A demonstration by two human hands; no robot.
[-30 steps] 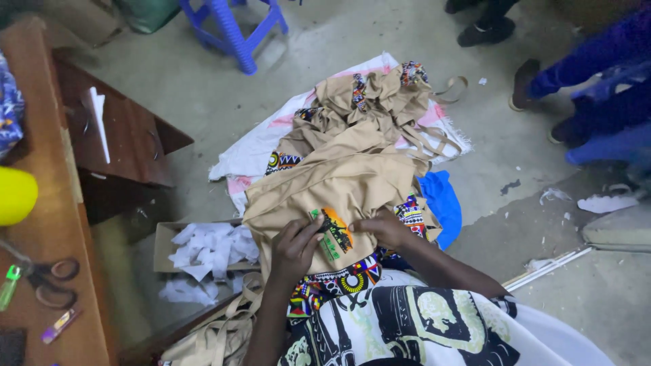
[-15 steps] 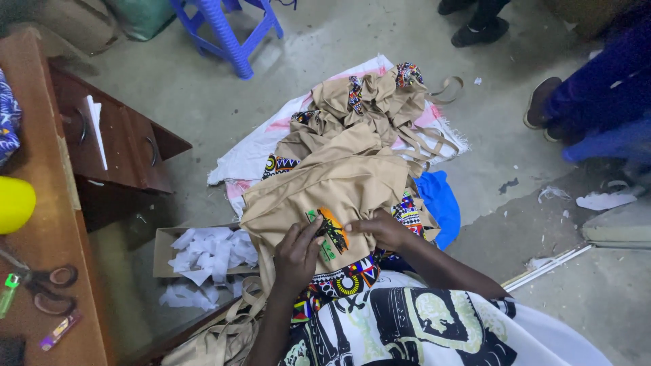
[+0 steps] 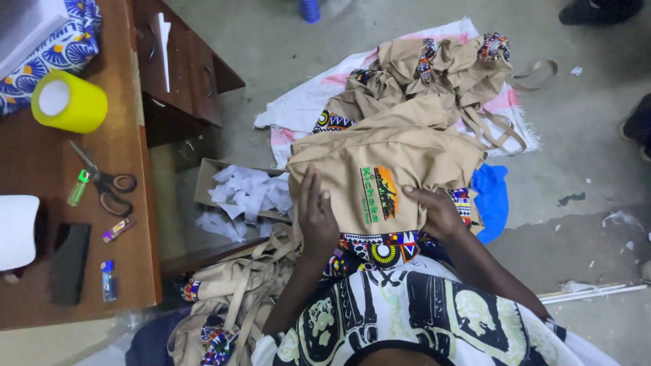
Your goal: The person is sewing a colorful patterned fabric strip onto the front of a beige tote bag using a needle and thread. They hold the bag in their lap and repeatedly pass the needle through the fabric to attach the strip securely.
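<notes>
A tan cloth piece (image 3: 380, 163) with a green and orange printed patch lies folded across my lap. My left hand (image 3: 317, 217) presses flat on its left edge with the fingers together. Over on the lower right edge of the same piece rests my right hand (image 3: 437, 213), thumb on the cloth. A colourful patterned trim (image 3: 380, 249) shows under the near edge. More tan pieces with straps (image 3: 434, 74) are heaped beyond, on a white cloth (image 3: 298, 112) spread on the floor.
A brown table (image 3: 129, 224) at the left carries scissors (image 3: 105, 179), a yellow tape roll (image 3: 68, 102), a green lighter (image 3: 78, 188) and a black phone (image 3: 69, 263). A cardboard box of white scraps (image 3: 244, 193) sits below. Blue fabric (image 3: 491, 200) lies at the right. Tan straps (image 3: 244, 298) hang by my left knee.
My view has moved closer and left, bringing more of the table in. Both hands have spread apart along the tan piece, uncovering the printed patch.
</notes>
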